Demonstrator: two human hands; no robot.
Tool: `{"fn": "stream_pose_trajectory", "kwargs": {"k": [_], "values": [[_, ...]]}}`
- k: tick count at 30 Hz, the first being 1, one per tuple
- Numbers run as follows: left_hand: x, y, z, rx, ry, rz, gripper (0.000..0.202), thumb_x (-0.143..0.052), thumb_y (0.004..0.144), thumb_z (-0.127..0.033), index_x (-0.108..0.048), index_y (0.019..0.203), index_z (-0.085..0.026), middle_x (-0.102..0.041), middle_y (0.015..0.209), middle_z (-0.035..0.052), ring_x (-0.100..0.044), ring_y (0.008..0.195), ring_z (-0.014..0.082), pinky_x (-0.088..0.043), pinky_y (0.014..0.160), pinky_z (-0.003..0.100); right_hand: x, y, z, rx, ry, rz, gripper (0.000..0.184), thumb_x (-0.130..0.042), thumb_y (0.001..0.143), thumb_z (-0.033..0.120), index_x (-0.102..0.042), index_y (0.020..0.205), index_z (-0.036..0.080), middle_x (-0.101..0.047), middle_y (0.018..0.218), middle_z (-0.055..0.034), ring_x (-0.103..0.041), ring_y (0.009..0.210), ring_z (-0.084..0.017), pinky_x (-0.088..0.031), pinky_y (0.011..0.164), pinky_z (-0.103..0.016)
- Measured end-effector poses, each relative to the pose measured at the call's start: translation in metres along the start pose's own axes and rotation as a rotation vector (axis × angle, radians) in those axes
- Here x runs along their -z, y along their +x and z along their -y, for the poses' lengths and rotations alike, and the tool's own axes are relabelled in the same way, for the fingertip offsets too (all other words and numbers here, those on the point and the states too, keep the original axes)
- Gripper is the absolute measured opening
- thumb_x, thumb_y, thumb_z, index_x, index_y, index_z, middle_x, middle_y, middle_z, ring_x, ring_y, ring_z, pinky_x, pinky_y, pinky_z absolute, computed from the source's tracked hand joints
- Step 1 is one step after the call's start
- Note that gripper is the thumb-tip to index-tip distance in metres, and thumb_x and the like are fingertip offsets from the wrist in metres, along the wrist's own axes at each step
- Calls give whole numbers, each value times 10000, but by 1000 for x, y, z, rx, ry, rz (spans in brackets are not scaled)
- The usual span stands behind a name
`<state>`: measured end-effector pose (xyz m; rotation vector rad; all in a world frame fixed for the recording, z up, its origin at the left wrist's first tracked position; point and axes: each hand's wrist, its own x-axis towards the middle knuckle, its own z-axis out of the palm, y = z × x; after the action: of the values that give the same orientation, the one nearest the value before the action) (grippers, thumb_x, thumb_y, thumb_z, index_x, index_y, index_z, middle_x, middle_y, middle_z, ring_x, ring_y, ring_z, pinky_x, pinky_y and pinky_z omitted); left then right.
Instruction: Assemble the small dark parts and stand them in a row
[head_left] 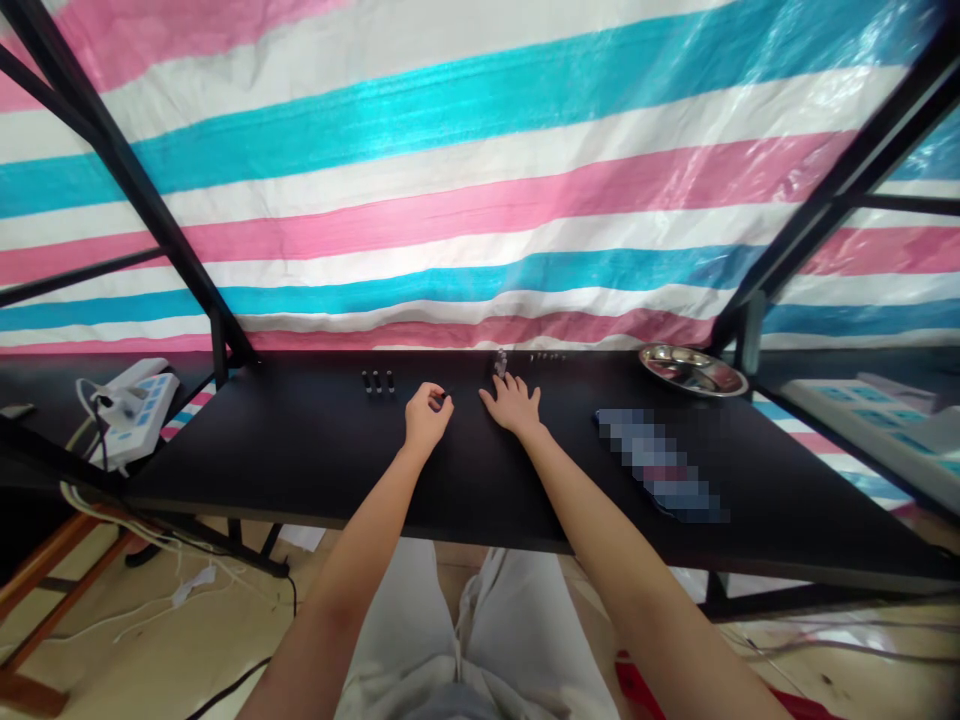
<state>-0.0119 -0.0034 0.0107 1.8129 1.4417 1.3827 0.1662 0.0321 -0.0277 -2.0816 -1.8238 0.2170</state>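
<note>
Pink, blue and white stripes hang behind the black table (300,470). My left hand (426,418) is curled up — its fingertips pinch a tiny dark piece (444,397). My right hand (513,405) lies flat and open, holding nothing, just near a small shiny piece (500,361). Three black pegs (378,381) stand a little left of my hands — a metal dish (694,371) sits far right.

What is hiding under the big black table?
Under the black table show pale trousers, loose cables on the floor and black frame bars. The tabletop covers everything farther back.
</note>
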Motion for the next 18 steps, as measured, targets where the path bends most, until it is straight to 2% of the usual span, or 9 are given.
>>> {"fn": "stream_pose_trajectory", "kwargs": {"k": [6, 11, 14, 18], "values": [[-2, -1, 3, -39, 12, 18, 92, -549, 694, -222, -525, 778, -192, -578, 716, -10, -495, 567, 89, -412, 623, 229, 1, 0, 1, 3, -16, 26, 606, -235, 874, 506, -321, 1368, 165, -252, 1444, -132, -170, 1325, -302, -68, 1007, -619], [-2, -1, 4, -13, -20, 7, 99, -556, 694, -233, -530, 779, -191, -572, 707, -12, -491, 561, 86, -414, 615, 228, 0, -4, 0, 36, 5, -2, 559, -277, 876, 464, -363, 1341, 167, -292, 1428, -126, -213, 1310, -296, -108, 1016, -600], [-2, 1, 6, 39, -101, -7, 109, -573, 684, -243, -531, 764, -182, -567, 694, -11, -486, 552, 78, -417, 607, 222, 2, -9, -1, 88, 61, -69, 487, -370, 855, 401, -439, 1283, 179, -387, 1369, -118, -307, 1257, -288, -180, 1017, -561], [-3, 7, 13, 173, -278, -39, 142, -604, 662, -256, -532, 744, -166, -566, 667, -7, -496, 556, 77, -424, 584, 216, 6, -12, -2, 203, 212, -192, 359, -425, 815, 288, -560, 1128, 173, -529, 1189, -127, -465, 1084, -269, -367, 915, -439]]}}
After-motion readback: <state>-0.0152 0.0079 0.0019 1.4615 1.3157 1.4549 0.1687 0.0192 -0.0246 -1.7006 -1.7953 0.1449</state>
